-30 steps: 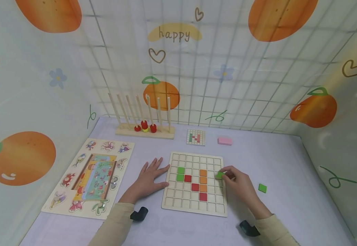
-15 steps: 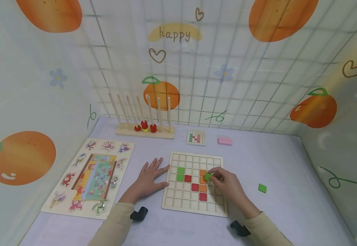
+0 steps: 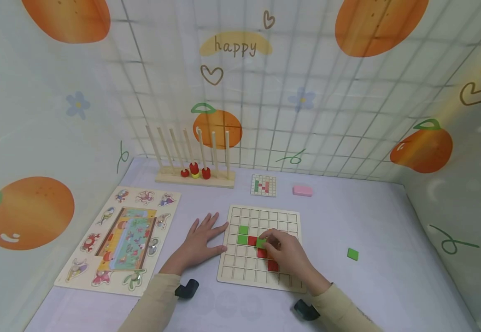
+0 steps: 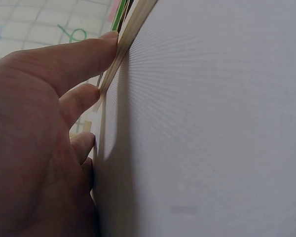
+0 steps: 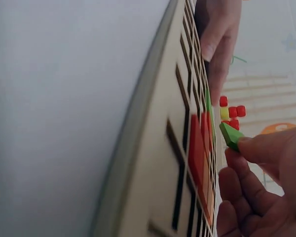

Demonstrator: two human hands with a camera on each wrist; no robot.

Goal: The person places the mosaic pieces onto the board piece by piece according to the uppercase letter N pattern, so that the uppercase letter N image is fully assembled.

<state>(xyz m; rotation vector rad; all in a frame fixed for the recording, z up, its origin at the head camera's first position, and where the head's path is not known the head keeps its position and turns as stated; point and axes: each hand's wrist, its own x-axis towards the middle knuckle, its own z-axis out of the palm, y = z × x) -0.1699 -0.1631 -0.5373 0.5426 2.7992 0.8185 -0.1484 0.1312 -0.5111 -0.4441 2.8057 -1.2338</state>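
Observation:
Over the middle of a wooden grid board [image 3: 261, 281], my right hand [image 3: 288, 253] pinches a green square tile [image 3: 261, 243] between thumb and fingertips. The right wrist view shows this green tile [image 5: 230, 136] tilted and raised off the board. My left hand [image 3: 199, 242] lies with spread fingers on the table, its thumb and index fingertips touching the board's left edge, as the left wrist view also shows. Two green tiles [image 3: 243, 234] and several red tiles [image 3: 272, 266] sit in the grid. The right hand mostly hides the orange tiles there.
Another green tile [image 3: 353, 254] lies right of the board. Behind stand a small pattern card [image 3: 263, 185], a pink block [image 3: 302, 191] and a peg rack [image 3: 195, 179] with red and yellow beads. A sea-animal puzzle board [image 3: 118, 240] lies at the left.
My right hand has carried the green tile leftward from the board's right edge to above its middle, passing over the orange tiles. The left hand has stayed in place.

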